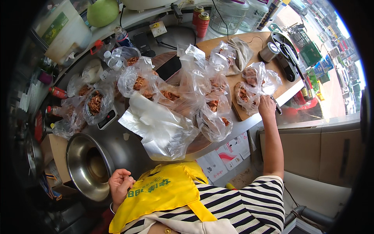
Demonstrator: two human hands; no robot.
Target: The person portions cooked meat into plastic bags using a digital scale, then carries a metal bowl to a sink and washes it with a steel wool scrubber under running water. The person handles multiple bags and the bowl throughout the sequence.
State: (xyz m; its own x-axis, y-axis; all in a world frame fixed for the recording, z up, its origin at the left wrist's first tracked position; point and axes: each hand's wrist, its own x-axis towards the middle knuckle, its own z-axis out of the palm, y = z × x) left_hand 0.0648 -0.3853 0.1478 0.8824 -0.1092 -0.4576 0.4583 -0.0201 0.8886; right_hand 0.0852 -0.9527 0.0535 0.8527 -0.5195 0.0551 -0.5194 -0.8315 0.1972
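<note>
My right hand (266, 106) reaches onto the wooden cutting board (240, 112), against the edge of a clear plastic bag of reddish meat pieces (244, 95). Its fingertips are hidden, so a grip cannot be made out. A knife with a black riveted handle (276, 106) lies right beside that hand. Another bag of meat (252, 76) sits just behind. Near my yellow apron (163, 190), my left hand (120, 185) is loosely curled with nothing visible in it, beside a large steel basin (73, 163). A stack of plastic bags (160, 125) lies before me.
Several bagged meat portions (169, 95) cover the round board and counter. One bagged bowl of meat (95, 103) rests by a small scale (108, 118). A phone (169, 68), a grey cloth (239, 54), a steel cup (269, 52) and red gas cans (202, 25) stand or lie farther back.
</note>
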